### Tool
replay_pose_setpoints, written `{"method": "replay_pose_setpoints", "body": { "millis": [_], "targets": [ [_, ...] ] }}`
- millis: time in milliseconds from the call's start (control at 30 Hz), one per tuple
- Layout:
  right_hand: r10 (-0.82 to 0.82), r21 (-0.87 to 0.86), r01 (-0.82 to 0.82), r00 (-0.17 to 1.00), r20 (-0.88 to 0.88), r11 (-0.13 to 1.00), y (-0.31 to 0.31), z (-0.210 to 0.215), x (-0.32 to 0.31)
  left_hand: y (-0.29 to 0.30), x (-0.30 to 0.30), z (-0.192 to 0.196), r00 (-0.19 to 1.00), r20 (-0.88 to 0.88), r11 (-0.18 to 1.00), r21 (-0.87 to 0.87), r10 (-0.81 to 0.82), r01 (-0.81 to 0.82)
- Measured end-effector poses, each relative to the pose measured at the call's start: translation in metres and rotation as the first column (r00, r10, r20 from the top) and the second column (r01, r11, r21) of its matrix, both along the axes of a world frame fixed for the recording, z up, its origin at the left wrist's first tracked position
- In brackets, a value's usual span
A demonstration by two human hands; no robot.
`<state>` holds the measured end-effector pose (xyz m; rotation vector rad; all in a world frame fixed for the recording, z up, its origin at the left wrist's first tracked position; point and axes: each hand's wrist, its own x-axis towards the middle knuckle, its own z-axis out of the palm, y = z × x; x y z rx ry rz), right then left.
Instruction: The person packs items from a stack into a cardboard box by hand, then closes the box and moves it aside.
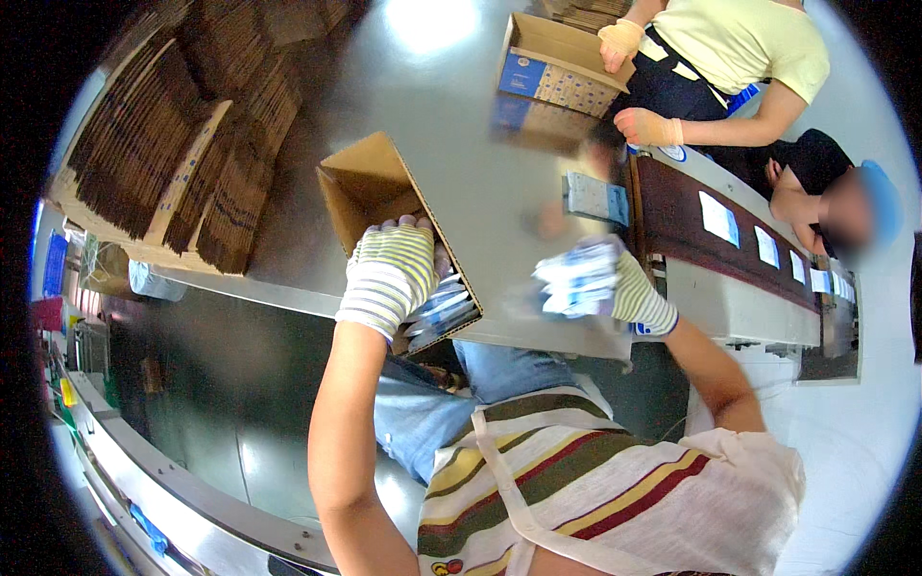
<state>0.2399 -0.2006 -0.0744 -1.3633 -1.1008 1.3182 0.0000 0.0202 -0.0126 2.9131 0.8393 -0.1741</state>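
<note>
My left hand [392, 272], in a striped knit glove, reaches into an open cardboard box [370, 158] tilted at the table's near edge. Its fingers curl over a row of flat blue-and-white packets [444, 312] standing in the near end of the box; the fingertips are partly hidden. To the right, my right hand [639, 293], gloved alike, grips a stack of similar packets [579, 278], smeared by motion, above the table. Another packet [597, 198] lies beyond it by the conveyor's end, and the box's far end shows bare cardboard inside.
Flattened cartons [134, 144] stand packed at the far left. A dark conveyor belt [672, 206] carries spaced packets at right. Across the grey table [432, 86], a co-worker's gloved hand [620, 43] touches a blue-printed box [557, 82]. Another person in a blue cap [879, 202] sits beside the belt.
</note>
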Motion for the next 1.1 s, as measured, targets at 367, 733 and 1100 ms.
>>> {"method": "replay_pose_setpoints", "body": {
  "millis": [367,733,1100],
  "targets": [
    [0.036,0.260,0.169,0.772,-0.635,0.951,0.026,-0.065,-0.003,-0.001,0.002,0.000,1.000,-0.030,1.000,0.030,-0.005,0.005],
    [0.148,0.330,-0.095,0.979,-0.139,0.939,0.066,0.032,-0.017,0.001,0.006,0.000,0.997,-0.066,0.998,-0.054,0.042,-0.045],
    [-0.135,0.524,-0.317,0.744,0.654,0.791,0.247,0.042,-0.079,-0.002,0.014,-0.002,1.000,0.010,0.991,-0.134,0.019,-0.017]
  ]
}}
